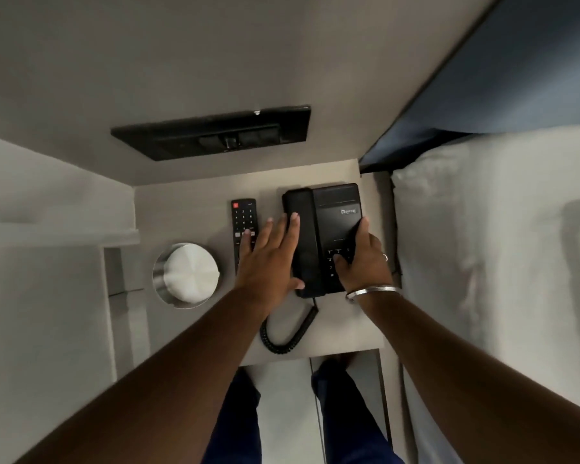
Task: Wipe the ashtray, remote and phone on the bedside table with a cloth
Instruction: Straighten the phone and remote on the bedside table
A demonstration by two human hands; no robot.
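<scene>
The pale bedside table (188, 195) carries a metal ashtray (186, 275), a remote (242, 217) and a black phone (329, 226).

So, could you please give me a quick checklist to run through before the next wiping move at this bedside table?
1. Cloth in hand: not ok; neither the left hand nor the right hand shows one, and none is in view.
2. Phone steadied: ok; both hands rest on it.
3. Handset seated on its cradle: ok.
4. Remote within reach: ok; beside the phone, partly under the left fingers.
5. Ashtray on the table: ok; untouched.
6. Coiled cord free of hands: ok.
</scene>
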